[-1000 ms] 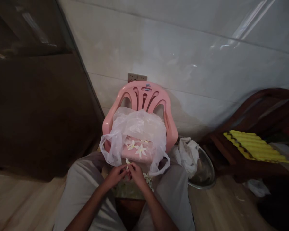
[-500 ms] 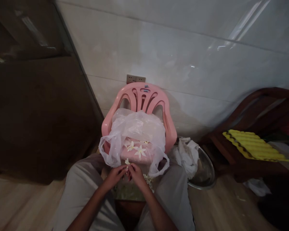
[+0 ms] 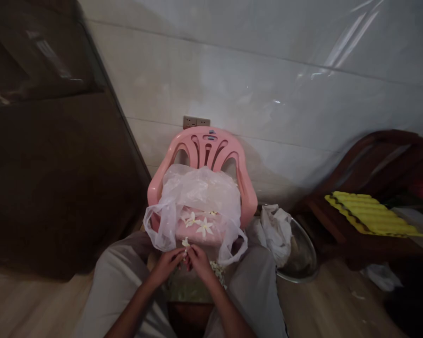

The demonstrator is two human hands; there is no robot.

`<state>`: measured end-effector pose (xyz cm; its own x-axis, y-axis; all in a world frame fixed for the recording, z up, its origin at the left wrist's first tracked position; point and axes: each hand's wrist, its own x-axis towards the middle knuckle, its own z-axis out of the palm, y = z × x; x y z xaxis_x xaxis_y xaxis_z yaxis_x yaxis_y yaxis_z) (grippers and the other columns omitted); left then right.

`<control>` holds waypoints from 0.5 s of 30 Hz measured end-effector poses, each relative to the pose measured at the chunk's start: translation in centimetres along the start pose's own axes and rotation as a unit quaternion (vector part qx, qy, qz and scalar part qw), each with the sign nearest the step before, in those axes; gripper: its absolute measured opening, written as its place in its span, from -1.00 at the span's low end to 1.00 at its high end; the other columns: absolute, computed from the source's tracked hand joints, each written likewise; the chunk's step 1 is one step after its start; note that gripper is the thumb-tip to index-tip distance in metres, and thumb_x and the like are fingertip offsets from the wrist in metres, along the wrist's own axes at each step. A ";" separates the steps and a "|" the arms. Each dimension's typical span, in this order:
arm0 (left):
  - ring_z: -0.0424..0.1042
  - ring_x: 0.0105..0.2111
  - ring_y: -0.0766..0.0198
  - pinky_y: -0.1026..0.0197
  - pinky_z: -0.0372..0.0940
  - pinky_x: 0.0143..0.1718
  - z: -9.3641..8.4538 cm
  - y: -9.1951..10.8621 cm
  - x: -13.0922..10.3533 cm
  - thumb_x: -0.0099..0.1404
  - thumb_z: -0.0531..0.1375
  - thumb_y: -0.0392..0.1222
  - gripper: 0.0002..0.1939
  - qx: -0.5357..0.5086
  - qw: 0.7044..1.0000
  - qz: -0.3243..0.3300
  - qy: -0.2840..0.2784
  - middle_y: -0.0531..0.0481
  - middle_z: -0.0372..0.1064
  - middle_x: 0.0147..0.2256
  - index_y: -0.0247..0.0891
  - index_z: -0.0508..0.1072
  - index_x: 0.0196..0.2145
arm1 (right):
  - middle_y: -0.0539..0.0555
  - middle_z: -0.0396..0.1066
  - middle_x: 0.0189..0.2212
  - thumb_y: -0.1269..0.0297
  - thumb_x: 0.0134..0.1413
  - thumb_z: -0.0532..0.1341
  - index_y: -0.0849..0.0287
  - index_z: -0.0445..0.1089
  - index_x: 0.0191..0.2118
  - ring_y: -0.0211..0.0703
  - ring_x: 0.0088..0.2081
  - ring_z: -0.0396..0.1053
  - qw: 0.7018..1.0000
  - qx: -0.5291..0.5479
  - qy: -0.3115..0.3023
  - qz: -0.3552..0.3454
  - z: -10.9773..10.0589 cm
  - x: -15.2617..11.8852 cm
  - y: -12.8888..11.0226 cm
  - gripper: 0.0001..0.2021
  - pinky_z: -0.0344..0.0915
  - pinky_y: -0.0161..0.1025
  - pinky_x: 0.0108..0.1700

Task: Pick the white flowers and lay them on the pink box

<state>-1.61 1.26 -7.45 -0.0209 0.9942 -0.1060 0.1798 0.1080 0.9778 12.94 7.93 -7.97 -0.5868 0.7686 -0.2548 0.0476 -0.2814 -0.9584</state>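
Observation:
Both hands meet between my knees, around a small white flower (image 3: 185, 242). My left hand (image 3: 168, 264) pinches it from the left, and the fingers of my right hand (image 3: 197, 260) close on it from the other side. Just beyond them, a translucent plastic bag (image 3: 201, 185) lies on a pink plastic chair (image 3: 247, 188). Two open white flowers, one of them a star-shaped flower (image 3: 205, 227), rest at the bag's mouth. Beneath my right wrist shows a heap of small whitish pieces (image 3: 217, 272), partly hidden, by a greenish surface (image 3: 190, 286).
At right, a metal basin (image 3: 305, 253) holds a crumpled white bag (image 3: 275, 232). Farther right, a yellow ridged tray (image 3: 370, 213) sits on a dark wooden chair (image 3: 324, 216). A dark cabinet (image 3: 56, 188) stands at left. A wall socket (image 3: 196, 122) is behind the pink chair.
The view has shifted slightly, so the chair and bag appear a little lower. My hands remain together on the flower, with only a small shift of the fingers.

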 end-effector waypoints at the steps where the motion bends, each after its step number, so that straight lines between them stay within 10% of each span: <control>1: 0.42 -0.39 0.24 0.27 0.35 -0.37 0.0 0.1 0.0 0.35 0.08 0.15 -0.48 0.005 1.000 -0.002 -0.001 -0.06 0.53 -0.31 -0.24 0.52 0.05 | -0.13 0.27 -0.65 -0.38 -0.08 0.15 0.16 0.26 -0.41 -0.38 -0.72 0.16 1.000 -0.004 0.000 0.000 0.0 0.0 -0.1 -0.41 0.14 -0.37 -0.68; 15: 0.41 -0.45 0.24 0.28 0.32 -0.36 -0.1 1.9 -0.4 0.33 0.06 0.22 -0.47 0.067 0.998 -0.004 0.011 -0.04 0.53 -0.42 -0.26 0.58 -0.11 | -0.13 0.21 -0.68 -0.21 0.09 0.12 0.13 0.24 -0.45 -0.35 -0.69 0.14 0.998 -0.058 0.007 -0.026 0.4 -0.7 -1.3 -0.55 0.10 -0.37 -0.63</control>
<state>-1.38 1.07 -5.55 -0.0444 0.9932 -0.1074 0.3098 0.1159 0.9437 13.02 7.53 -6.50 -0.5793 0.7890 -0.2046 0.1106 -0.1726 -0.9788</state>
